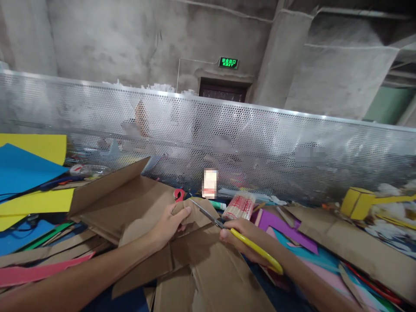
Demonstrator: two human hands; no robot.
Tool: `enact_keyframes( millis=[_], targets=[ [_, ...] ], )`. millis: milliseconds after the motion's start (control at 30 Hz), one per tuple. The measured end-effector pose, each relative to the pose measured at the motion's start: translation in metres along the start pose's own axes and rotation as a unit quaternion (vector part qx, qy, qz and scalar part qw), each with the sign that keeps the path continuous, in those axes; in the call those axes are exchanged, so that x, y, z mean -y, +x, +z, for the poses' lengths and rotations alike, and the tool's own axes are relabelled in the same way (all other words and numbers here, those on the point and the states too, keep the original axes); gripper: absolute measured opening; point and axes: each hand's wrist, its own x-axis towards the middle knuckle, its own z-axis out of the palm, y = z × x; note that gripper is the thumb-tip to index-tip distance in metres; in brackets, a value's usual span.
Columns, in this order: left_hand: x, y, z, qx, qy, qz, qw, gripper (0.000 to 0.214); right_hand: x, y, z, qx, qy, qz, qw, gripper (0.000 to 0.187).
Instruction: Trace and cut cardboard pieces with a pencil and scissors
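My left hand (172, 223) pinches the edge of a piece of brown cardboard (199, 216), thumb on top. In my right hand (242, 236) is a pair of scissors (256, 251) with yellow handles, the fingers closed around them. The scissors' metal blades point up and left across the cardboard piece, close to my left thumb. Whether the blades bite into the cardboard I cannot tell. More flat cardboard (214, 268) lies below both hands, and a folded cardboard box piece (130, 201) is by my left forearm.
Behind the table stands a perforated metal screen (260, 143). A clear pack of red-and-white sticks (240, 206) lies beyond my right hand. Yellow sheets (39, 206) and a blue sheet (26, 169) are at left; a purple sheet (289, 229) and a yellow box-like shape (356, 203) are at right.
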Motion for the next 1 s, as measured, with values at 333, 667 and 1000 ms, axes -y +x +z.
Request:
enact_keyframes(
  millis=[333, 667, 1000],
  targets=[
    [0.004, 0.002, -0.001, 0.007, -0.013, 0.002, 1.000, 0.033, 0.005, -0.003, 0.001, -0.008, 0.007, 0.007, 1.000, 0.051],
    [0.013, 0.008, -0.004, -0.014, -0.037, -0.008, 0.999, 0.040, 0.004, -0.002, 0.005, -0.023, -0.015, -0.002, 1.000, 0.053],
    [-0.006, -0.014, 0.012, 0.109, 0.056, 0.015, 0.992, 0.037, 0.015, -0.001, 0.006, -0.073, 0.059, -0.014, 0.996, 0.048]
  ],
)
